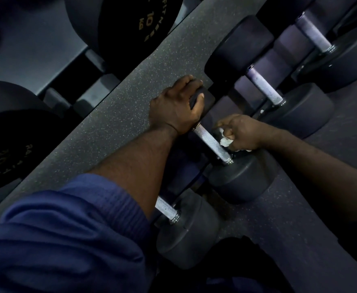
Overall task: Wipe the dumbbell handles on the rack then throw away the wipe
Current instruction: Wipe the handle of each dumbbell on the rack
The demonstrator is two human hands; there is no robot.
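Wipe held to a dumbbell handle — far head gripped by the other hand

The left hand [177, 104] is curled over the far head of the dumbbell [241, 180], with its fingers wrapped tight over the top edge. The right hand [242, 132] is clenched round a crumpled white wipe [225, 141], which bulges out just under the curled fingers and touches the knurled metal handle [209, 140] towards its nearer end. Between the heel of the left hand and the right fingers the handle is left bare. The dumbbell's nearer head lies directly beneath the right hand. Beyond the right knuckles two more dumbbells [264, 87] are lined up in the same row. Another dumbbell [186, 235] — partly hidden by the left forearm — lies on the wrist side of the left hand. A blue sleeve [67, 229] is worn on the left arm. Past the left fingertips a speckled floor [118, 115] is seen.
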